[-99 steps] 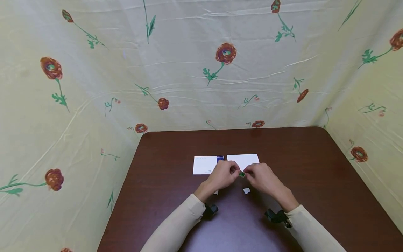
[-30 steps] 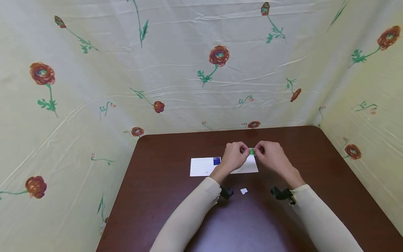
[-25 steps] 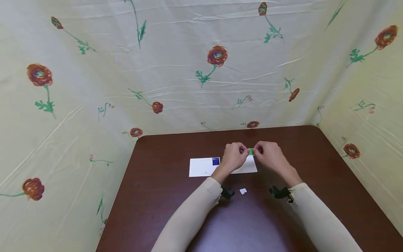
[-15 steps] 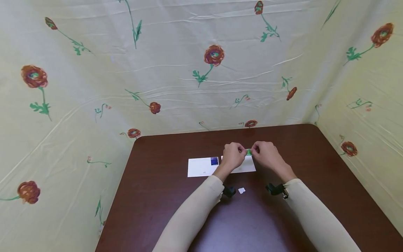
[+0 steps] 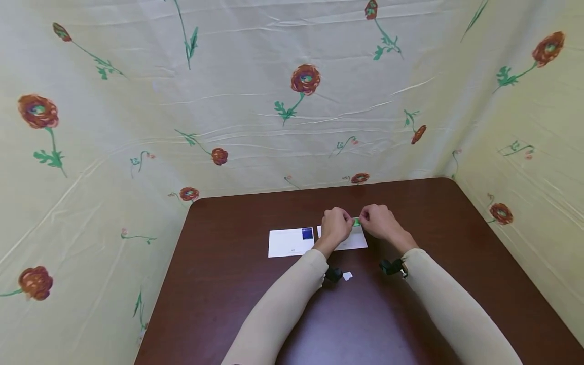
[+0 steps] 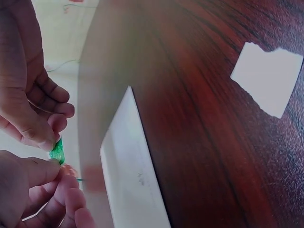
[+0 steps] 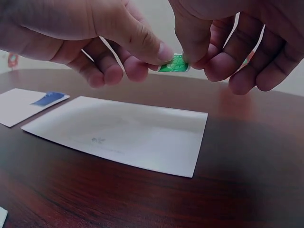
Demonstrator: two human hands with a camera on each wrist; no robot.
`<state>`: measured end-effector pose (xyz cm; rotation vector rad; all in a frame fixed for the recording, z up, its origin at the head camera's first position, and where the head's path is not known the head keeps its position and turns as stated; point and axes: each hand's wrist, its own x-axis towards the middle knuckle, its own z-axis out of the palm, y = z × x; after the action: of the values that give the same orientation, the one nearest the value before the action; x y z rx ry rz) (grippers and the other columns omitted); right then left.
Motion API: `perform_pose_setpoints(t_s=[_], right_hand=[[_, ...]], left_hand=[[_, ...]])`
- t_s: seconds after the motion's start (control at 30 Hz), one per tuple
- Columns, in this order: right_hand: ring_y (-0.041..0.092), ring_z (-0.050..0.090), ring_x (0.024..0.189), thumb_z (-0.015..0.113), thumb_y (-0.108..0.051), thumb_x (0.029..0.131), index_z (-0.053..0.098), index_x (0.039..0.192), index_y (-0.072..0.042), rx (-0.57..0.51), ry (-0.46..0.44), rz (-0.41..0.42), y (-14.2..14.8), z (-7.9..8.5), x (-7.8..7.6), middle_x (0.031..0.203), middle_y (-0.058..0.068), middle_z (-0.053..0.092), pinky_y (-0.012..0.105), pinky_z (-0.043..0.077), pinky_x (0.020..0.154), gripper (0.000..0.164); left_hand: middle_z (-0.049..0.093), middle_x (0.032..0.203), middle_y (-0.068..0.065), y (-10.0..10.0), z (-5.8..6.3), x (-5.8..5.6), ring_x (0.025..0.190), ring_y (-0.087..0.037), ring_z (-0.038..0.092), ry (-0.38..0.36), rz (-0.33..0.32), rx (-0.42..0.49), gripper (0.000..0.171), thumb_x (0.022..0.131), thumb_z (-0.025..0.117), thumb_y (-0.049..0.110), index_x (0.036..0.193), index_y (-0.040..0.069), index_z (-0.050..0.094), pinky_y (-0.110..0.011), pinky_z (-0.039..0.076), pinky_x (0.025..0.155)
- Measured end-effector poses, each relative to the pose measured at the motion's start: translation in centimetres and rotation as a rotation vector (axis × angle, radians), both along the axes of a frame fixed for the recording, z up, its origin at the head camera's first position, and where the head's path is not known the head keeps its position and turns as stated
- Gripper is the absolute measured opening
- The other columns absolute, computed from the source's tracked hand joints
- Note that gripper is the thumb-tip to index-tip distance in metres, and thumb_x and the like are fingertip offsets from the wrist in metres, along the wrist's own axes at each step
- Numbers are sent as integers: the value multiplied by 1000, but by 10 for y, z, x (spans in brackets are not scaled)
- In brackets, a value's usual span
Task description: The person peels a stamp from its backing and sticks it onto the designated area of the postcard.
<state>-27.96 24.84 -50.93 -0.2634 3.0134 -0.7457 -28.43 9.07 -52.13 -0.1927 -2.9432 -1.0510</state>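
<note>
Between both hands is a small green stamp (image 7: 174, 64), its edges pinched from either side. My left hand (image 5: 336, 226) grips its left edge with thumb and finger; my right hand (image 5: 380, 221) pinches the right edge. In the right wrist view the stamp hangs in the air beyond a white envelope (image 7: 128, 133), apart from it. My left forearm and hand cover part of that envelope in the head view. The other fingers of both hands are loosely bent.
Left of that envelope lies a second white envelope (image 5: 289, 243) with a dark blue stamp (image 5: 307, 233) at its upper right corner. A torn white paper scrap (image 5: 348, 276) lies nearer on the brown table (image 5: 219, 284). A flowered curtain (image 5: 255, 111) surrounds the table.
Since 3.3 seconds ago both hands have carried the green stamp away from the body, to the right envelope's far edge. Over the last second they hold nearly still; the head view shifts slightly.
</note>
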Motion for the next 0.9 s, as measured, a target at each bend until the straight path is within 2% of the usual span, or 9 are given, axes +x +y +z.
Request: perform_pose_setpoints(t_s=[0.17, 0.3, 0.47, 0.67, 0.9], right_hand=[[20, 54, 64, 63, -18, 92, 70, 83, -9, 7, -57, -16, 0, -7, -5, 70, 3, 61, 29, 43, 56, 15], [20, 55, 65, 63, -18, 92, 70, 81, -9, 18, -65, -20, 1, -12, -8, 70, 3, 62, 31, 44, 58, 16], [20, 56, 67, 63, -20, 92, 70, 78, -11, 27, -88, -32, 1, -21, -10, 72, 2, 63, 31, 45, 60, 17], [21, 57, 68, 63, -21, 92, 71, 80, -11, 14, -113, -50, 2, -29, -10, 74, 3, 65, 31, 46, 61, 17], [20, 57, 68, 63, -21, 92, 70, 79, -12, 17, -127, -59, 3, -31, -11, 72, 2, 63, 31, 44, 61, 17]], left_hand=[[68, 70, 5, 3, -8, -3, 60, -13, 58, -29, 10, 5, 22, 90, 72, 24, 70, 18, 74, -26, 45, 53], [66, 70, 4, 5, -14, -4, 59, -13, 57, -49, 11, 9, 22, 91, 72, 24, 70, 18, 73, -27, 44, 50], [65, 70, 5, 6, -22, -5, 59, -13, 57, -65, 21, -33, 22, 91, 71, 26, 70, 19, 72, -28, 44, 51], [67, 71, 5, 9, -30, -6, 63, -13, 59, -64, 40, -74, 23, 90, 71, 30, 70, 20, 73, -31, 47, 56], [70, 75, 4, 13, -32, -7, 69, -16, 65, -42, 62, -112, 23, 89, 72, 30, 67, 22, 72, -34, 50, 59]])
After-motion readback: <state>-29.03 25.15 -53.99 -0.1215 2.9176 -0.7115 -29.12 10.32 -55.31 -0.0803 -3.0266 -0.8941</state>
